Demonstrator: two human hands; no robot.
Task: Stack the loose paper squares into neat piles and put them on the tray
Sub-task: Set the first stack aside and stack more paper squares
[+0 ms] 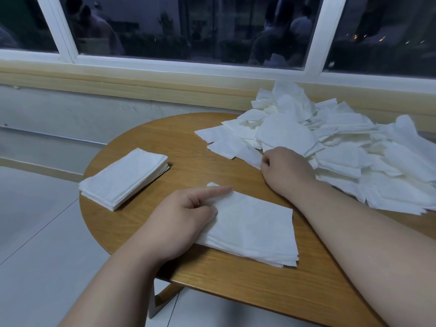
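A big heap of loose white paper squares covers the back right of the round wooden table. My right hand sits at the heap's near edge, fingers curled, pinching the corner of one loose square. A flat stack of squares lies near the table's front edge. My left hand rests on that stack's left edge, index finger straight along its top side, the other fingers bent; the thumb is hidden. A second, neater stack lies at the table's left. No tray is in view.
The table's left rim overhangs a pale tiled floor. A white-framed window and wooden sill run behind the table, and the heap leans against the sill. Bare wood shows between the two stacks and the heap.
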